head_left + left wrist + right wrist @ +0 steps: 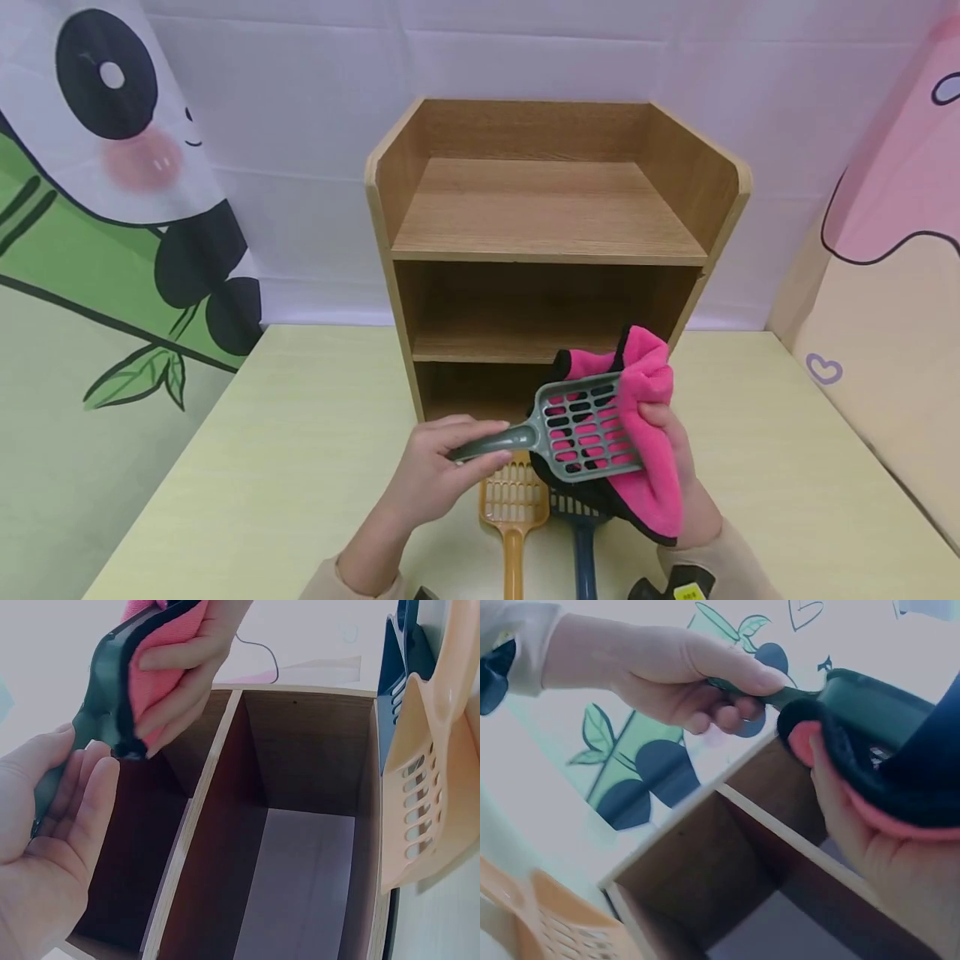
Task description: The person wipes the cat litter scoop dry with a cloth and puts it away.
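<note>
In the head view my left hand (442, 462) pinches the handle of a grey-green slotted litter scoop (588, 429), held up in front of the shelf. A pink cloth with black edging (648, 433) wraps the scoop's far right edge and hangs behind its slots. My right hand (678, 467) grips that cloth against the scoop; its palm is mostly covered. In the left wrist view, fingers of the right hand (184, 682) press the cloth along the scoop's side. The right wrist view shows the left thumb and fingers (682, 675) round the handle.
Below the held scoop, an orange slotted scoop (513, 508) and a dark blue scoop (585, 542) lie side by side on the pale table (315, 467). Behind them stands a wooden shelf unit (551, 208) with open compartments. Cartoon-printed cloth (187, 275) hangs round the table.
</note>
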Action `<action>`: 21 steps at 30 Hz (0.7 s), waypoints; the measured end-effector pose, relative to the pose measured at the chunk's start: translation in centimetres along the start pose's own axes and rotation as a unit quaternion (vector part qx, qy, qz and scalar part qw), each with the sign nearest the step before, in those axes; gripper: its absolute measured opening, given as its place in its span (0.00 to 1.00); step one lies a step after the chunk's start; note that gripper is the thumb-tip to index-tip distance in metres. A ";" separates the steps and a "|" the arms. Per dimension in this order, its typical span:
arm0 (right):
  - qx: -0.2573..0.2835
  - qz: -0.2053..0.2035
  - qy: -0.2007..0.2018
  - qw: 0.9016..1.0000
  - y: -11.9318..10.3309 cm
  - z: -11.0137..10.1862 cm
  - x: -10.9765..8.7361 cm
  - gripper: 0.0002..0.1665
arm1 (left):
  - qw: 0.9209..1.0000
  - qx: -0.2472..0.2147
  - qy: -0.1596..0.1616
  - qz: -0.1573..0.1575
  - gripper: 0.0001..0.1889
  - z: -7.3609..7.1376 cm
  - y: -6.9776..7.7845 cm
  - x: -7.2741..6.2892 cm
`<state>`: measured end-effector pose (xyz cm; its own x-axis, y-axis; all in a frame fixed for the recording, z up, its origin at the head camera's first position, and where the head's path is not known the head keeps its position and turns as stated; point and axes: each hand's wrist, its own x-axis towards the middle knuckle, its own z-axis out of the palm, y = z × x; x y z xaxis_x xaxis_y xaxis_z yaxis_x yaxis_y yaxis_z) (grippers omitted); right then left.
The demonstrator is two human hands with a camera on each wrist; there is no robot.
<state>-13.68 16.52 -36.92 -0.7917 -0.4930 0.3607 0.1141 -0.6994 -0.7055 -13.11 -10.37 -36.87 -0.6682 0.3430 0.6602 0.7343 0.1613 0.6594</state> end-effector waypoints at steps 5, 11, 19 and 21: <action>-0.013 0.135 0.137 0.981 -1.3 1.4 -0.1 0.17 | 1.000 0.012 -0.002 -0.004 0.12 0.0 -0.1 0.0; -0.146 0.097 0.163 0.971 -1.5 1.1 0.4 0.27 | 1.000 0.023 0.001 0.010 0.13 0.0 -0.3 0.0; -0.336 0.056 0.309 0.888 -0.8 1.2 0.9 0.28 | 0.996 0.061 0.012 0.056 0.14 0.2 -0.7 0.2; -0.365 0.045 0.345 0.863 -0.7 1.3 1.1 0.30 | 0.995 0.077 0.012 0.069 0.15 0.2 -0.8 0.2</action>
<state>-13.85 15.80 -35.20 -0.9972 0.0742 0.0125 -0.0154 -0.0379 -0.9992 -13.79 -10.21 -37.35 -0.5609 0.3493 0.7506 0.8277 0.2540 0.5003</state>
